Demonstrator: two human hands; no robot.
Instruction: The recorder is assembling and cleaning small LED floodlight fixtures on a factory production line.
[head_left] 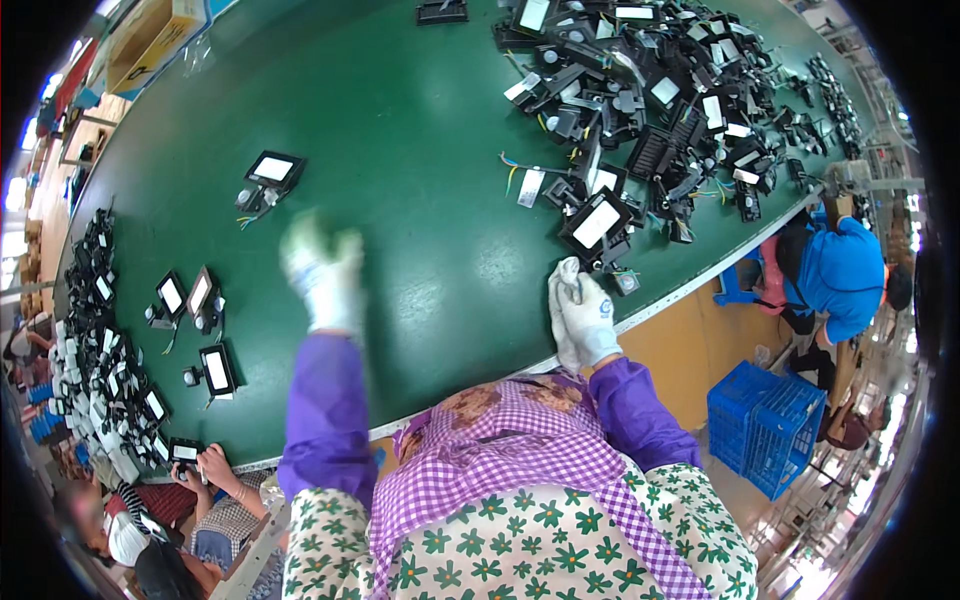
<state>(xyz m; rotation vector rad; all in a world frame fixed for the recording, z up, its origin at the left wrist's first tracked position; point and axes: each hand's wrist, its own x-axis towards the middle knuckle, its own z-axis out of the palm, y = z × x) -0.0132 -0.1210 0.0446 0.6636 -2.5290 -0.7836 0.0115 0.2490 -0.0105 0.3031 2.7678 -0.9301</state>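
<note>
My left hand, in a white glove smeared by motion, is over the green table with thumb and fingers apart. It holds nothing that I can see. At the table's near edge my gloved right hand is closed on a crumpled white cloth. Just beyond the cloth lies a small black floodlight with a white panel and a sensor head, at the near side of a big heap. Farther off from my left hand lies a single floodlight with loose coloured wires.
A big heap of black floodlights covers the far right. Several more lie at the left, beside a long pile. A co-worker's hands hold a light at the lower left. Blue crates and a person in blue are at the right.
</note>
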